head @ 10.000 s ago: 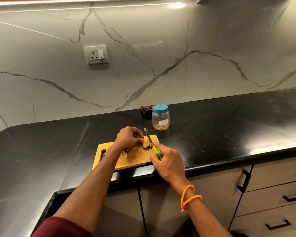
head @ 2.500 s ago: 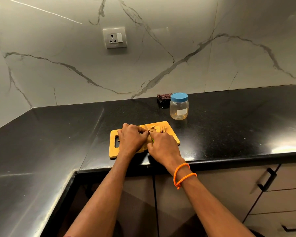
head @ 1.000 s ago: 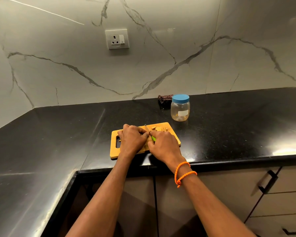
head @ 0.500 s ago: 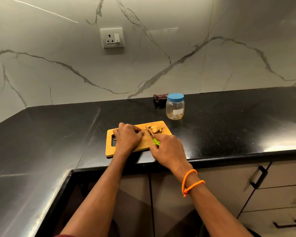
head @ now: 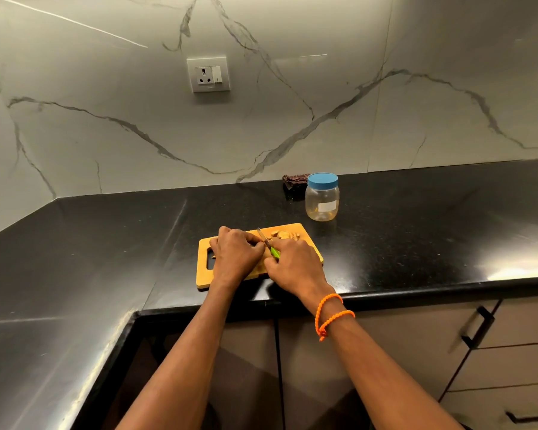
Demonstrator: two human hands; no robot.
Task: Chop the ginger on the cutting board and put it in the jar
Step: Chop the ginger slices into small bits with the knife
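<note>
Two hands work close together over the wooden cutting board (head: 308, 240), which lies on the black countertop (head: 416, 243) near its front edge. From the head view, the left hand (head: 235, 256) sits knuckles-up on the board, fingers curled down and bunched together; whatever they press is hidden beneath them, so I cannot tell whether a piece of ginger is under there. The right hand (head: 295, 265) has its fingers wrapped tight round the green handle of a small knife (head: 269, 245), whose thin blade pokes up and away between the two hands, just touching the left hand's fingertips. Just beyond the right hand's knuckles, on the far part of the board, lies a little heap of cut ginger pieces (head: 283, 234). Further out past those same fingers, well apart from the board, stands the clear jar (head: 322, 198) with its blue lid on. A dark crumpled cloth (head: 294, 181) lies just behind the jar against the marble wall. An orange cord bracelet (head: 330, 315) loops the right wrist. A white socket plate (head: 208, 74) sits on the wall above.
</note>
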